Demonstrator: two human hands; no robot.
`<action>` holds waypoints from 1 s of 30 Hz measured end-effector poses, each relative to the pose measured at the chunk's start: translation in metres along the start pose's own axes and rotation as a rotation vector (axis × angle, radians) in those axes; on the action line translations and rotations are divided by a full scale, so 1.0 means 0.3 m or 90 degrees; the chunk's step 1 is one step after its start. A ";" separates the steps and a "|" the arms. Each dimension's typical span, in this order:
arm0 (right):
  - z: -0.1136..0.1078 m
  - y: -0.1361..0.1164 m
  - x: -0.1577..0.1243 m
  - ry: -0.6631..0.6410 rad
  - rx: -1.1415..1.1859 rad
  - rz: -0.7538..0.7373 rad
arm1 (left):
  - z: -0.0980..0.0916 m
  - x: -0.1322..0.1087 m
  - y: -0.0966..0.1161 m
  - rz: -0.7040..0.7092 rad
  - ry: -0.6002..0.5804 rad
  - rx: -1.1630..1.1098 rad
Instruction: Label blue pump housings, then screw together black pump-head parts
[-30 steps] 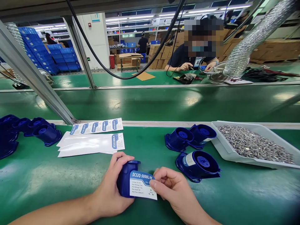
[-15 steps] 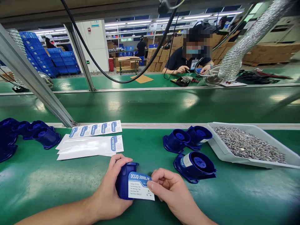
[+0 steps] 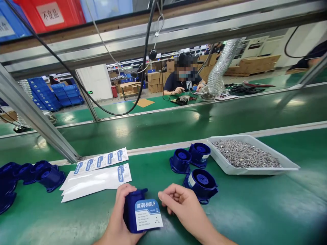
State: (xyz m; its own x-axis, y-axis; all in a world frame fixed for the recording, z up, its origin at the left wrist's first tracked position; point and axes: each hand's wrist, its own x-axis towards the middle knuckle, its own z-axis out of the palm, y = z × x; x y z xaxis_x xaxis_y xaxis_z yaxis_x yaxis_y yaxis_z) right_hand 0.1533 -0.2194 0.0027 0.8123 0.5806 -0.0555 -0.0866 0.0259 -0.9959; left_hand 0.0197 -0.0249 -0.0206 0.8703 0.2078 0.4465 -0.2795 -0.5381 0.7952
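Now the right hand (image 3: 182, 206) has released the label (image 3: 148, 215).
Its fingers curl empty; the left hand (image 3: 119, 217) grips the housing (image 3: 130, 211), the label apparently stuck at one side.

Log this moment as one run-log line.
left hand: gripping blue housing | right hand: curled beside label | label: on blue housing, right edge overhanging | metal parts: in white tray

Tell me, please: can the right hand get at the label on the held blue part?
Likely yes: the right hand is close beside the label, looks empty, and nothing visible stands between them.
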 end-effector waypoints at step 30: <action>0.056 -0.045 -0.081 -0.183 -0.229 0.040 | 0.023 -0.002 0.061 0.090 -0.037 0.022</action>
State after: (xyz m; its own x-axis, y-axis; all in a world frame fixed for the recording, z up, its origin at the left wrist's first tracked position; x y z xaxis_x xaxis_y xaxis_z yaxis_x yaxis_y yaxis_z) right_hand 0.1250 -0.2200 0.0188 0.6141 0.7757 -0.1457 0.1166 -0.2717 -0.9553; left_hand 0.0169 -0.0406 -0.0092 0.8457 0.0804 0.5275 -0.3875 -0.5871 0.7107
